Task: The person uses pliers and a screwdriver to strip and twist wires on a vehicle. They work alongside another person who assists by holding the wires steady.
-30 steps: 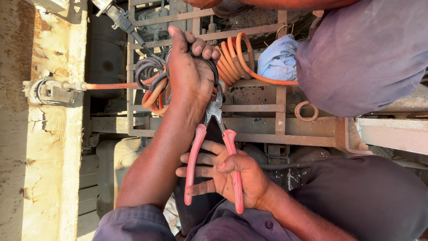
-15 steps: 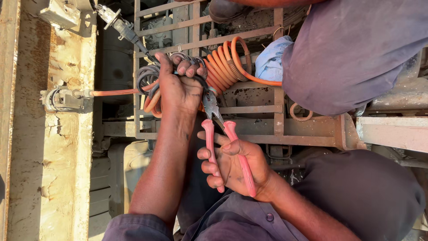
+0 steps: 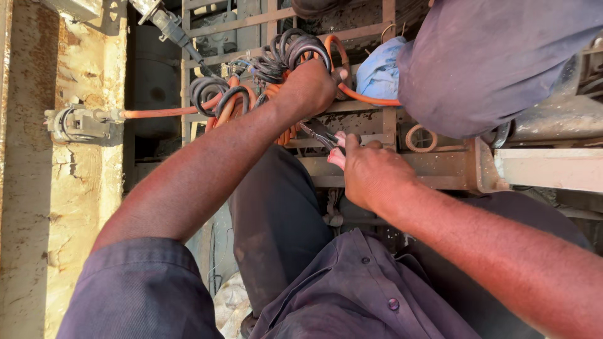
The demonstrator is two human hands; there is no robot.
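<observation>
Far left: rusty, flaking metal beam (image 3: 56, 188) with a grey metal fitting (image 3: 75, 122) bolted to it. A straight orange hose (image 3: 160, 113) runs right from the fitting into a bundle of coiled hoses (image 3: 251, 88), black and orange loops mixed, lying on a rusty metal grate (image 3: 251, 25). A black plug connector (image 3: 166, 22) sits top left above the coils, with its cable going down into them.

Left hand (image 3: 308, 85) is closed in a fist around the coil bundle, knuckles up, gripping the orange and black loops at their right end. An orange loop (image 3: 370, 97) sticks out past the hand to the right.

Just below and right: pliers (image 3: 323, 135), dark jaws pointing up-left toward the coils, pink handles mostly hidden. Right hand (image 3: 370, 172) is closed around those handles, just beside the left hand, not touching it.

Further right: a light blue cloth (image 3: 380, 72) on the grate, touching another person's dark trouser leg (image 3: 496, 56). A small rusty ring (image 3: 418, 138) hangs on the frame below.
</observation>
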